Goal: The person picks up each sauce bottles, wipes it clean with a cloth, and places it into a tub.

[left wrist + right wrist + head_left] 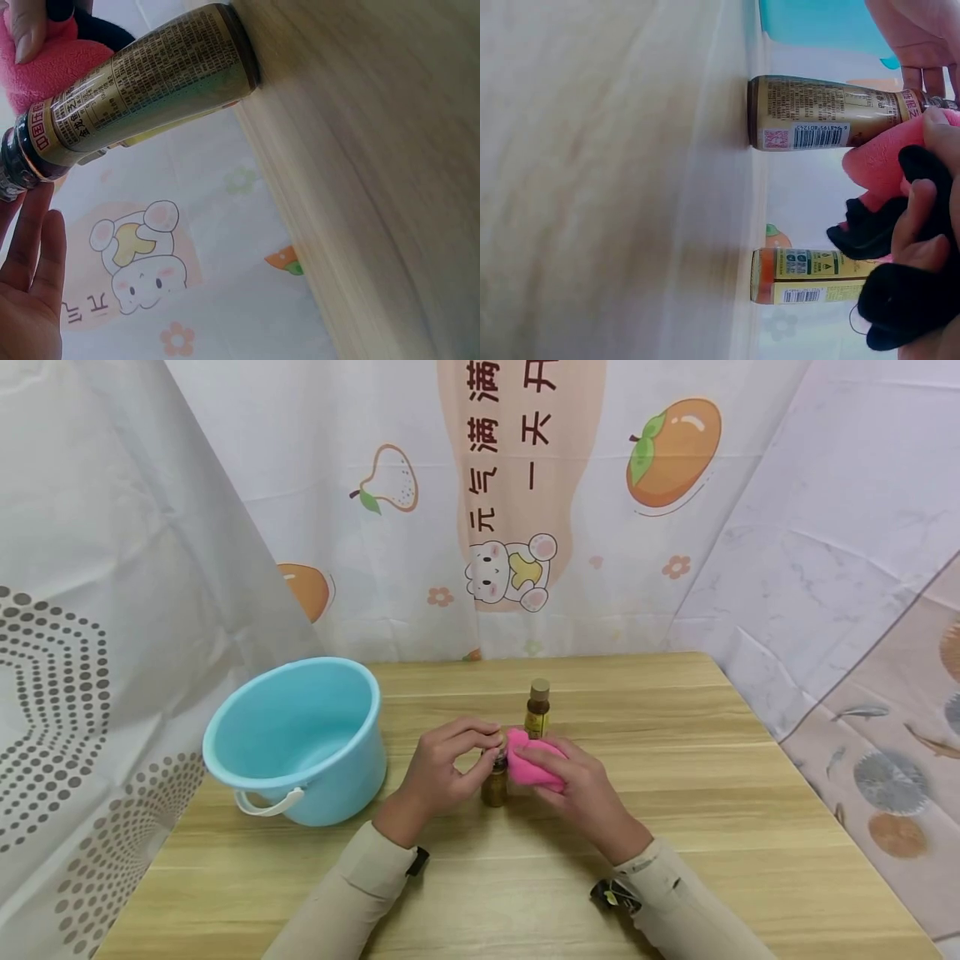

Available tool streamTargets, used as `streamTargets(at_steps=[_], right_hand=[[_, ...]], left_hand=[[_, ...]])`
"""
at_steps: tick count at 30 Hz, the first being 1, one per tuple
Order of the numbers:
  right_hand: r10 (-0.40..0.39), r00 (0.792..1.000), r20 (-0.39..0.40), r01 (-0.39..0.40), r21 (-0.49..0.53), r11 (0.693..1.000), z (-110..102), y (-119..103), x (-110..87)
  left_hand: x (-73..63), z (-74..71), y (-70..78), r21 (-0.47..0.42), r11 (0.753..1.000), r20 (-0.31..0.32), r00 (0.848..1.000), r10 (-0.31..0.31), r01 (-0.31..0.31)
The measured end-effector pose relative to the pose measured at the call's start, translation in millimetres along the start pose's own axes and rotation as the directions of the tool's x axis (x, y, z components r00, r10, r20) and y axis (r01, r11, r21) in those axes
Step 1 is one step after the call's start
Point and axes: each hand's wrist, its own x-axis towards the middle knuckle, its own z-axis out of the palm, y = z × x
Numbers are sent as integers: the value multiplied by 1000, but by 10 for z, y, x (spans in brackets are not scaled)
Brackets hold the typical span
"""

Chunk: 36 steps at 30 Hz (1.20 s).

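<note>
A dark brown bottle with a gold label (494, 789) stands upright on the table; its small print shows in the left wrist view. The left hand (450, 762) pinches it at the top by the cap. Bunched in the right hand (581, 787) is a soft pink cloth (540, 765), which touches the bottle's neck from the right. Black fabric (874, 229) hangs among the right fingers in the right wrist view. Behind the right hand stands a second bottle (537, 714) with a yellow label and a tan cap, its lower part hidden in the head view.
To the left, a light blue bucket (367, 777) with a white handle (270, 805) stands on the wood-patterned table (675, 735). A printed curtain (375, 568) hangs right behind the table's back edge, and more sheeting hangs along both sides.
</note>
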Motion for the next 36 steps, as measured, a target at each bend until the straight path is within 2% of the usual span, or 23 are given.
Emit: streamTargets(at_steps=[9,16,28,36], right_hand=[[119,992,40,-120,29,992,80,-8,-33],[153,986,72,-153,-9,988,106,3,-38],[206,967,146,-205,-28,978,108,11,-43],[215,965,148,-215,-15,977,113,7,-67]], left_hand=[[-2,4,-4,-2,1000,2,1000,2,-2],[-4,-2,4,1,1000,9,1000,-16,16],[5,-13,7,8,1000,18,1000,-9,9],[4,-53,11,1,1000,55,998,-21,21]])
